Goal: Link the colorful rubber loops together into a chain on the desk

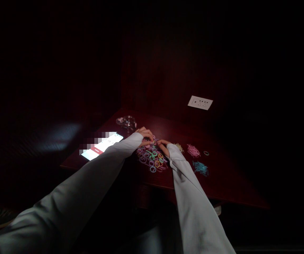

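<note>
A pile of small colourful hair ties [152, 155], in purple, green, yellow and pink, lies on the dark red table. At its far edge my left hand [145, 135] is bent over the pile, thumb and fingers closed together around a hair tie. Close to it on the right, my right hand [163, 144] pinches with its fingertips at the same spot. What sits between those fingertips is too small and dim to make out. Beyond my right wrist are sorted heaps: a yellow heap [179, 147], a pink heap [193, 151] and a blue heap [201, 168].
A lit phone [105, 145] lies left of my left forearm. Behind it stands a clear glass jar [129, 121] beside a round lid [120, 120]. One single hair tie [206, 153] lies at the right. A white socket plate [200, 102] is on the back panel. Surroundings are dark.
</note>
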Demonstrator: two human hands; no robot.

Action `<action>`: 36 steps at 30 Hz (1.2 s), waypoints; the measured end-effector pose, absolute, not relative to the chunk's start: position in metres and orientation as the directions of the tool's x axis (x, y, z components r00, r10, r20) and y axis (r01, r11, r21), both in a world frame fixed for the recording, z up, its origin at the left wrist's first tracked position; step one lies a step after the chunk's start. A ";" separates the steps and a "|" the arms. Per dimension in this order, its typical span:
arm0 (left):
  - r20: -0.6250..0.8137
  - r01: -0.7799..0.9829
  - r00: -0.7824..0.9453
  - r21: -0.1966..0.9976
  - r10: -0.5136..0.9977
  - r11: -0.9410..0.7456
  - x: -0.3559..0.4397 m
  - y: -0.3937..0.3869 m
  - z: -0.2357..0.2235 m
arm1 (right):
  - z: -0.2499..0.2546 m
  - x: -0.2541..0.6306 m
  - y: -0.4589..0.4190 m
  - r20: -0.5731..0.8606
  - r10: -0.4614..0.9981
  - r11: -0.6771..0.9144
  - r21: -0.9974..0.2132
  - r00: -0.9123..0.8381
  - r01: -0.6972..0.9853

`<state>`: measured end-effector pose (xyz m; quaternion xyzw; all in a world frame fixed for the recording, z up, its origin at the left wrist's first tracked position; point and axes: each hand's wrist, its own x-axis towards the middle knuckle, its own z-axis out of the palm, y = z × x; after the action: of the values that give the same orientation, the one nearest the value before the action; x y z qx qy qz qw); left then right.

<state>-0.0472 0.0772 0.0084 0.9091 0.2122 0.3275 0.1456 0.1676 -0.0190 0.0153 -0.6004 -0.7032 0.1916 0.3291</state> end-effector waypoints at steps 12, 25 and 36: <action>0.550 0.258 0.680 0.440 0.486 -0.860 -0.047 0.081 0.010 | 0.017 0.167 -0.020 0.239 0.967 0.236 -0.682 -0.093 0.693; 0.563 0.259 0.645 0.475 0.517 -0.841 -0.046 0.084 0.008 | 0.021 0.163 -0.021 0.221 0.970 0.229 -0.706 -0.099 0.670; 0.577 0.268 0.598 0.510 0.556 -0.817 -0.039 0.082 0.002 | 0.014 0.166 -0.017 0.261 0.959 0.270 -0.724 -0.112 0.634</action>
<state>-0.0392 0.0819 0.0024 0.8736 0.2357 0.3814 0.1890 0.1660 -0.0168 0.0136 -0.5605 -0.7108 0.2249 0.3607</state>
